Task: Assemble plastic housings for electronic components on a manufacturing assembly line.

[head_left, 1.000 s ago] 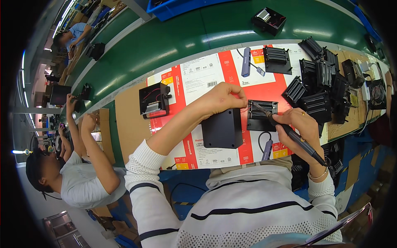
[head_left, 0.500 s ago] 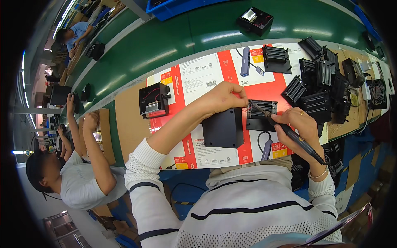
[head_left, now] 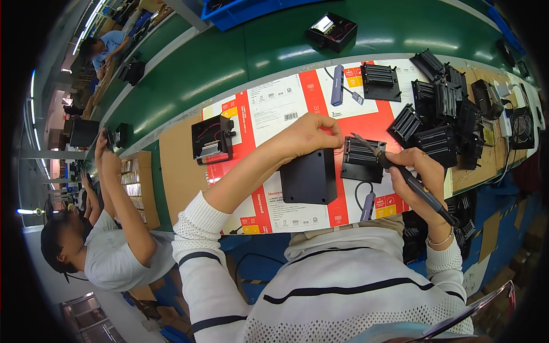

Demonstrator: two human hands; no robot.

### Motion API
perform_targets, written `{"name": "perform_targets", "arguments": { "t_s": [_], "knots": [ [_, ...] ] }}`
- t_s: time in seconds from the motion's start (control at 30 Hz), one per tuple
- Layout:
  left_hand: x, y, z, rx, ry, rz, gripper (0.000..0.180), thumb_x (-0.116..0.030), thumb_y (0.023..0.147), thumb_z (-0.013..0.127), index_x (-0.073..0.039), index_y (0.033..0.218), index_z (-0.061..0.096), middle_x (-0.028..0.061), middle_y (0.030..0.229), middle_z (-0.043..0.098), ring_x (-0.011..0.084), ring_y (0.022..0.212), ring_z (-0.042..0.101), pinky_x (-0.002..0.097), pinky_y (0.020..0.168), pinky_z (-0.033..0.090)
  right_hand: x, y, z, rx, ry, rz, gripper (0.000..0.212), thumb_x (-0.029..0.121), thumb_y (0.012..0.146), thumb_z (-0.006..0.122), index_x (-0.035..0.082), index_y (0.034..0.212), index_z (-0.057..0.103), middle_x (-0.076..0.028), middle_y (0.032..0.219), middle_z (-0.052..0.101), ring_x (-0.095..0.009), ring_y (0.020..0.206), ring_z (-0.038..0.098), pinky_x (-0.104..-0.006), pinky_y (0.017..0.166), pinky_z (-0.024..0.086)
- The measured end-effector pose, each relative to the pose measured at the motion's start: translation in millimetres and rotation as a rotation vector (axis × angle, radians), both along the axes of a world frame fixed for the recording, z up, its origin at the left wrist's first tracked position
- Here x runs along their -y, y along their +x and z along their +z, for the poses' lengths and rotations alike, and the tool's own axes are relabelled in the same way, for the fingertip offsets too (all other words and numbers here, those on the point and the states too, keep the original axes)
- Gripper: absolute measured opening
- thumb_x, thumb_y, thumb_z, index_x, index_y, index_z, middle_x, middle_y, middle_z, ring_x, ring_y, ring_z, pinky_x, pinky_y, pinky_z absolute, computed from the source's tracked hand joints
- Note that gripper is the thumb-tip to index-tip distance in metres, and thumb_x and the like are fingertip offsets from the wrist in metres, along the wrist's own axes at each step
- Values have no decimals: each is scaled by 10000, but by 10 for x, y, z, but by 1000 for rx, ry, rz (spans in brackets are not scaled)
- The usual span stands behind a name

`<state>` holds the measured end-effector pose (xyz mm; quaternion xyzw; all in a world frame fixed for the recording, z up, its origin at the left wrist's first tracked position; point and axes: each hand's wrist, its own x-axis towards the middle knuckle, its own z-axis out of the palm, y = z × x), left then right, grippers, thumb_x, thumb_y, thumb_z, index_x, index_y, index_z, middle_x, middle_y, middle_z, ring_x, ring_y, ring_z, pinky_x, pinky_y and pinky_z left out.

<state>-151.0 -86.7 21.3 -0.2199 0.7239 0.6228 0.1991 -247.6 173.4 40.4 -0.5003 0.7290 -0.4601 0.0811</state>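
My left hand (head_left: 318, 135) is pinched closed at the top edge of a black plastic box (head_left: 309, 180), on what looks like a thin wire; the fingers partly hide it. The box lies with its flat side up. My right hand (head_left: 420, 174) grips a soldering iron (head_left: 413, 184) like a pen. Its metal tip points up and left, over the top of a black ribbed battery holder (head_left: 364, 157) beside the box. A short reddish wire shows between my left fingertips and this holder.
Black ribbed holders (head_left: 437, 140) are heaped at the right. An open black box with red wires (head_left: 213, 139) lies left on the printed cardboard (head_left: 274, 123). Beyond, another open box (head_left: 331, 32) sits on the green belt (head_left: 223, 71). A co-worker (head_left: 114, 240) is at the left.
The iron's tip has lifted slightly up and away from the holder. The open box on the belt has shifted left. My left hand stays in place; the co-worker's arms have moved.
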Motion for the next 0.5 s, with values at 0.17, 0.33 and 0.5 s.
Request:
{"name": "perform_targets", "arguments": {
  "t_s": [0.17, 0.33, 0.5],
  "knots": [
    [-2, -54, -79, -23, -12, -13, 153, -192, 889, 736, -42, 912, 717, 39, 822, 739, 57, 732, 628, 216, 691, 483, -2, -3, -3, -19, 2, -14, 223, -19, 766, 744, -17, 987, 714, -121, 866, 718, -240, 734, 678, -322, 698, 528],
    [-9, -64, -109, -9, -15, -8, 135, -183, 894, 730, -50, 907, 714, 32, 812, 730, 47, 717, 609, 214, 671, 469, -6, 5, 13, -24, 29, 22, 216, -35, 779, 713, -37, 995, 705, -123, 852, 699, -201, 751, 686, -279, 718, 525],
    [-11, -74, -83, -3, -15, -19, 130, -177, 893, 726, -49, 907, 711, 38, 822, 733, 51, 719, 613, 216, 666, 473, -6, -10, -36, -40, 20, 40, 227, -18, 769, 737, -22, 995, 714, -119, 852, 706, -230, 748, 678, -307, 717, 525]
  ]
}}
